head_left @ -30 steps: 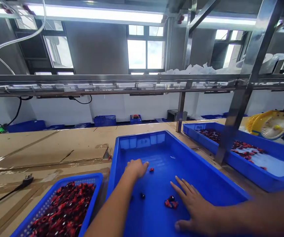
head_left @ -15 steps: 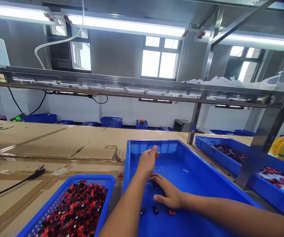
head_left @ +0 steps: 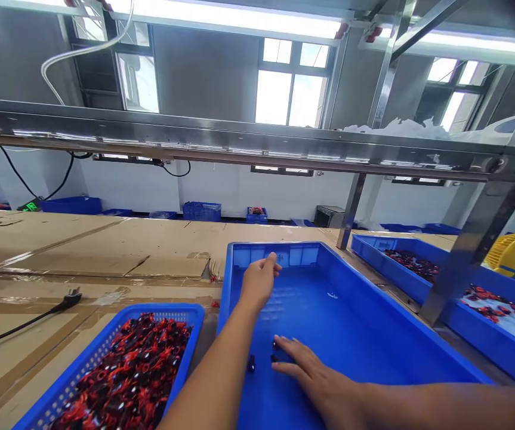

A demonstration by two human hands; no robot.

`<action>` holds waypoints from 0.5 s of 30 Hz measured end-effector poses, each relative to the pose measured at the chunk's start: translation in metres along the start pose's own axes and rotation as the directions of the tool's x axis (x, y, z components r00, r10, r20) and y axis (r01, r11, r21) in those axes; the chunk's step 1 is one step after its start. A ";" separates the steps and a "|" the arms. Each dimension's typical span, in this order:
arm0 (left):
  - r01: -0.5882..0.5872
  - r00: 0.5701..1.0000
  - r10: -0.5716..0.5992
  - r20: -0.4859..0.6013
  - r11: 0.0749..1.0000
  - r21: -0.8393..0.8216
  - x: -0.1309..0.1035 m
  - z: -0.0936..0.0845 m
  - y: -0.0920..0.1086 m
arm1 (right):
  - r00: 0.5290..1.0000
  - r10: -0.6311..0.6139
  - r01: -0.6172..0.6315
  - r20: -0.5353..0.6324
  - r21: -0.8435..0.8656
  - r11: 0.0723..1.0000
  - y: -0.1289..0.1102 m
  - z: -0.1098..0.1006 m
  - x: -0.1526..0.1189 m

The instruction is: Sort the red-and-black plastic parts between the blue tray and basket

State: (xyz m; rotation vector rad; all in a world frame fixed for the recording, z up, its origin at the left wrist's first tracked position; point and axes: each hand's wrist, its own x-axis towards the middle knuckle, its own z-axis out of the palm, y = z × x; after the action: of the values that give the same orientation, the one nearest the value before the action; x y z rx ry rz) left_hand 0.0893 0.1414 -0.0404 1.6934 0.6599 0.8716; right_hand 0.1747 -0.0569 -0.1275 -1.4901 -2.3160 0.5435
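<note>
My left hand (head_left: 259,282) is above the far part of a large blue tray (head_left: 355,340), its fingers curled closed and the thumb on top. Whatever it may hold is hidden. Low over the near part of the tray, my right hand (head_left: 313,376) has its fingers stretched and apart. A small dark piece (head_left: 275,358) is at its fingertips, with another just beyond. To the left of these lies a small black piece (head_left: 251,363) on the tray floor. A blue perforated basket (head_left: 197,334) beside the tray is heaped with small red and black parts (head_left: 136,364).
On the right stands another blue tray (head_left: 452,334) with red and black parts, behind a metal post (head_left: 463,263). A yellow fan (head_left: 512,254) is at the far right. A power plug (head_left: 70,298) lies on the cardboard-covered table (head_left: 105,245). A metal shelf beam (head_left: 221,137) crosses above.
My right hand has moved nearer to me, and its fingers now reach the small dark pieces. My left hand stays closed over the tray. The view has tilted down a little.
</note>
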 end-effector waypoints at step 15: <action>-0.022 0.999 0.027 -0.033 0.989 0.145 -0.013 0.004 -0.005 | 0.974 -0.168 0.162 -0.151 -0.047 0.986 -0.003 0.036 0.110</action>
State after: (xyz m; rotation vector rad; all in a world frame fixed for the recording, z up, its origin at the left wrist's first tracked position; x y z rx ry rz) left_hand 0.0846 0.1304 -0.0488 1.8226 0.7431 0.8901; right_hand 0.1115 0.0378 -0.1491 -1.2895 -2.3103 0.3332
